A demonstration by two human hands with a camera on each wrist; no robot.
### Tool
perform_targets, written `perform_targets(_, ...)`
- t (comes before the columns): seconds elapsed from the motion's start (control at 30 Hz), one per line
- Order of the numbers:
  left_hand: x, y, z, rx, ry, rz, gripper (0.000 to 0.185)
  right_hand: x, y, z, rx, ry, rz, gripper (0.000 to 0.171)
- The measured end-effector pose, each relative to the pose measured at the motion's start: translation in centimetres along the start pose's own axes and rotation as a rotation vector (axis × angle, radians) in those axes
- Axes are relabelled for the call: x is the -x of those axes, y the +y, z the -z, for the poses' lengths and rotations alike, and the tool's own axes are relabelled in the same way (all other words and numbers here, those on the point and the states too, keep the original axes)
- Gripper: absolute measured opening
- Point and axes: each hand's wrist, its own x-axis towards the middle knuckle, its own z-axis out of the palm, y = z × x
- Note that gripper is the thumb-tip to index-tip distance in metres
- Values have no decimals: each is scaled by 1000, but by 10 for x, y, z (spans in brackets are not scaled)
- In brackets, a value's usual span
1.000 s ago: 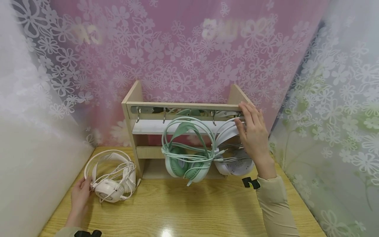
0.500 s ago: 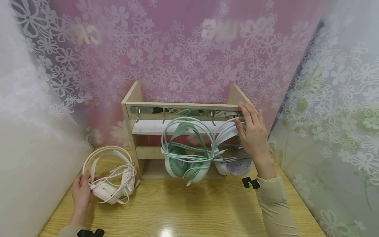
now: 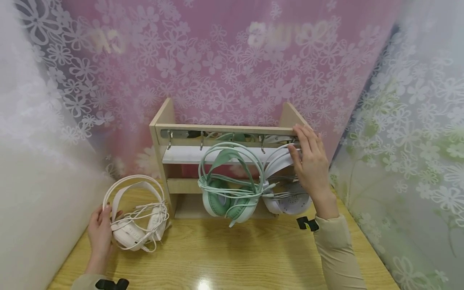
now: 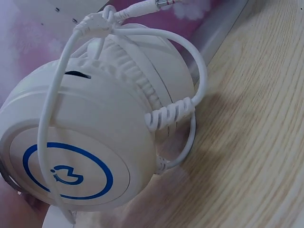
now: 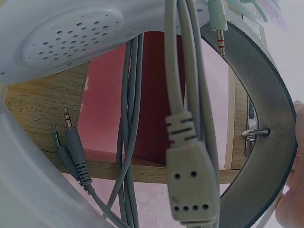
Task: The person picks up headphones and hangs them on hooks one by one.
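Note:
My left hand [image 3: 100,230] grips a pair of white headphones [image 3: 159,219] by the side of the headband, left of a wooden rack [image 3: 224,129]. Its cord is bundled across the ear cups; a blue ring logo marks one ear cup [image 4: 71,178] in the left wrist view. Whether the cups touch the table cannot be told. My right hand [image 3: 311,167] rests on the rack's top right corner, fingers nearly straight, thumb at the front. Beneath it hang pale lilac headphones [image 3: 294,199], their headband on a hook [image 5: 256,133] in the right wrist view.
Mint green headphones [image 3: 232,201] with a looped cord hang at the rack's middle. Bare metal hooks [image 3: 169,140] line the left of its rail. The rack stands on a wood-grain table [image 3: 217,257] against a pink floral curtain [image 3: 224,60].
My left hand has shifted up slightly and tilted the white headphones, so their headband stands higher and the ear cups have turned. The right hand stays on the rack.

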Motion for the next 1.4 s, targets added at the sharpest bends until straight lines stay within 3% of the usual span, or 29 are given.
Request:
perform_targets(0.67, 5, -3, 4, -7, -36, 1, 26, 0, -1, 1, 7, -10, -1, 61)
perform_targets(0.83, 5, -4, 6, 46, -34, -26, 30, 0, -1, 0, 8, -4, 2, 61)
perform_targets(1.0, 6, -4, 6, 74, -38, -33, 29, 0, -1, 0, -11, 4, -3, 60)
perform_targets(1.27, 9, -1, 5, 0, -32, -1, 26, 0, -1, 0, -6, 5, -14, 61)
perform_targets(1.4, 8, 1, 5, 39, -19, 0, 24, -1, -2, -1, -14, 11, -11, 60)
